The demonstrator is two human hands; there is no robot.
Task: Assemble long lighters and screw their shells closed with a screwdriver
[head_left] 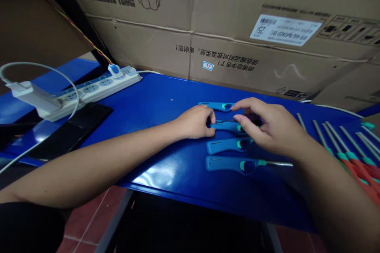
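Note:
Several blue long-nozzle lighters with green triggers lie side by side on a blue table. My left hand (196, 121) curls its thumb and fingers around the handle end of the second lighter (227, 126) from the back. Pinched in my right hand (273, 126) is a thin dark rod-like tool (225, 121), its tip at the slot on that lighter's handle. The farthest lighter (213, 106) lies just behind both hands. Nearer to me are another lighter (224, 146) and the nearest lighter (228, 164), whose metal nozzle points right. My right hand hides the other nozzles.
Red lighters (358, 166) with metal nozzles lie at the right, partly behind my forearm. A white power strip (97, 89) with plugs and a black flat object (74, 128) are at the left. A large cardboard box (166, 47) stands along the back of the table (160, 150).

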